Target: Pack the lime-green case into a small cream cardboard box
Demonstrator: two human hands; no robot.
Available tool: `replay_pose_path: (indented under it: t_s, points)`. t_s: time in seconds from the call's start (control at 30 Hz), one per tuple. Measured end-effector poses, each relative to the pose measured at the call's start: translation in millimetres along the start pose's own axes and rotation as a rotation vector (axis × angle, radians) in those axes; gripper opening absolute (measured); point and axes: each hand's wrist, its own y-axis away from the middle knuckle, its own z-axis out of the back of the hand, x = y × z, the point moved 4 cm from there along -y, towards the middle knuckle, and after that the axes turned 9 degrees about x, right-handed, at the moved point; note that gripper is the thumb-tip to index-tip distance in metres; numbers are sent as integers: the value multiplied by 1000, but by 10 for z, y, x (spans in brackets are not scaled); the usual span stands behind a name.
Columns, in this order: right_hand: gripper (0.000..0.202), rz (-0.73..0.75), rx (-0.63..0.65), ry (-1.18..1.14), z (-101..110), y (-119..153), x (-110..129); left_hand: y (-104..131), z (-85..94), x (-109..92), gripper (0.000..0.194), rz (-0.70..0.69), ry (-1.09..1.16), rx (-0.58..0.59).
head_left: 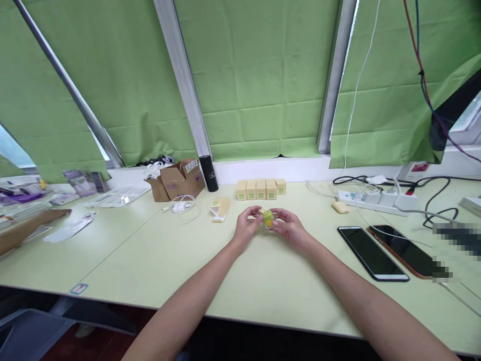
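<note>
Both my hands meet over the middle of the pale table, holding a small yellow-green item between them. My left hand pinches its left side with thumb and fingers. On its right side, the fingertips of my right hand are closed on it. Behind my hands stands a row of several small cream boxes with green labels. A flattened cream box piece lies to the left of my left hand.
An open cardboard box, a black bottle and a white charger are at the back left. To the right are two phones, a power strip, cables and a small beige object. Clear trays sit far left.
</note>
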Motion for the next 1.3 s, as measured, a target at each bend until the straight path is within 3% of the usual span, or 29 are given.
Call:
replay_pose_path:
  t_s: [0.4, 0.83, 1.07, 1.17, 1.3]
  points:
    - [65, 113, -42, -40, -48, -16, 31, 51, -105, -82, 52, -49, -196, 63]
    - [51, 157, -12, 104, -57, -39, 55, 28, -94, -105, 43, -83, -255, 0]
    - [56, 91, 22, -39, -85, -35, 7, 47, -102, -124, 48, -87, -283, -33]
    - [45, 74, 21, -123, -58, -41, -23, 69, -121, -168, 50, -136, -256, -8]
    - [26, 60, 21, -172, -10, -49, -44, 82, -112, -207, 36, -156, -255, -16]
